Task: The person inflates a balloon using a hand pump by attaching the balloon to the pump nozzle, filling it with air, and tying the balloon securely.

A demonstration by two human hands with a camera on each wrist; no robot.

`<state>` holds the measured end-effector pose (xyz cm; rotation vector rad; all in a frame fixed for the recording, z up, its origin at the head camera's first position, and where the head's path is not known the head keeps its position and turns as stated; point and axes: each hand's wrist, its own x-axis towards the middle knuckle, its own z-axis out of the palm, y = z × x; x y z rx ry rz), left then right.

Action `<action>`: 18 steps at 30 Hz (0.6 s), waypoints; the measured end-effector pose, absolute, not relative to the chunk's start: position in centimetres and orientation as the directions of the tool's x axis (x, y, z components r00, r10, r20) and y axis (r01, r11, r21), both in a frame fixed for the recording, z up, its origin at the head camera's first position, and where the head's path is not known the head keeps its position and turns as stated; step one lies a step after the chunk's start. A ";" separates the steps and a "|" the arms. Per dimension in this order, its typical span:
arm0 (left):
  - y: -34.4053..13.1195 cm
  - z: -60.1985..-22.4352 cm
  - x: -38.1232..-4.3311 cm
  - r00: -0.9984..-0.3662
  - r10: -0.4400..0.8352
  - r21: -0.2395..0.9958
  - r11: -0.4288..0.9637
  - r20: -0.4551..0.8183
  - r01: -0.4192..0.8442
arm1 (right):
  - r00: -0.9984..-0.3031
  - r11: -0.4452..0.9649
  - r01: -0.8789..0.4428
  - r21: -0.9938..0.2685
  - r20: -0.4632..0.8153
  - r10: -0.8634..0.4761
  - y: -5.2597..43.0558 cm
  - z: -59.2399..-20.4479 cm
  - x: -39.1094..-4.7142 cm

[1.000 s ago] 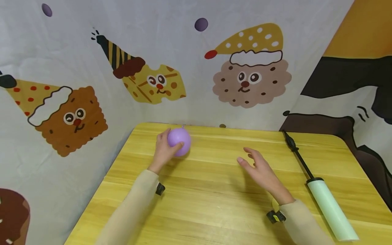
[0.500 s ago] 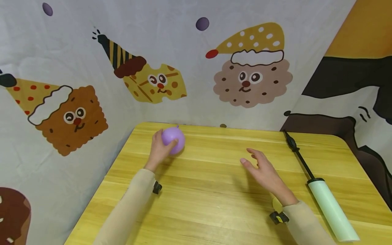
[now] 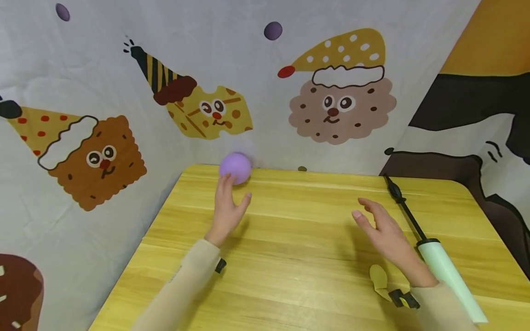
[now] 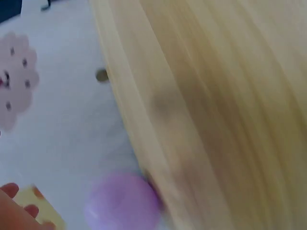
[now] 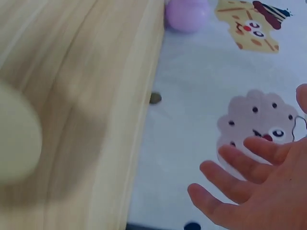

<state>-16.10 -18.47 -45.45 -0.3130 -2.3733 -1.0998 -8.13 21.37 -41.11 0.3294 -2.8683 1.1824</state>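
A small round purple balloon [image 3: 235, 168] is at the back left edge of the table, against the printed backdrop. My left hand [image 3: 227, 209] is just in front of it, fingers extended and thumb spread; the fingertips overlap its lower edge in the head view. In the left wrist view the balloon [image 4: 123, 203] appears blurred at the bottom, apart from the visible fingertips [image 4: 9, 189]. My right hand [image 3: 387, 236] hovers over the right side with relaxed fingers and holds nothing. Its spread fingers show in the right wrist view, far from the balloon [image 5: 187, 14].
On the right lies a pale green hand pump [image 3: 449, 276] with a black rod and nozzle [image 3: 395, 189]. A yellow oval piece [image 3: 378, 277] shows beside the right wrist's camera. A cloth backdrop [image 3: 265, 115] with cartoon biscuits borders the wooden table [image 3: 290, 257].
My left hand has let go of the balloon, which moved left, then back to the table's far edge. The left thumb has swung out. My right hand has shifted right, towards the pump.
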 end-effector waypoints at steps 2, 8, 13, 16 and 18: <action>-17.0 -45.2 -15.7 -0.818 0.071 0.601 0.643 0.571 0.475 | -0.978 0.714 -0.205 -0.670 0.117 -0.171 22.5 -40.8 -7.6; -12.3 -44.5 -14.2 -0.762 0.300 0.500 0.608 0.574 0.617 | -0.988 0.791 -0.153 -0.592 0.110 -0.110 25.9 -40.3 -6.3; -8.0 -43.9 -13.0 -0.718 0.483 0.432 0.579 0.501 0.691 | -0.995 0.836 -0.100 -0.539 0.076 -0.070 28.6 -40.8 -5.5; -5.4 -43.7 -12.2 -0.688 0.600 0.383 0.571 0.408 0.726 | -0.996 0.860 -0.078 -0.504 0.070 -0.049 30.0 -41.3 -4.9; -3.5 -43.7 -11.6 -0.658 0.674 0.342 0.563 0.336 0.752 | -0.998 0.870 -0.060 -0.490 0.058 -0.036 30.8 -41.6 -4.5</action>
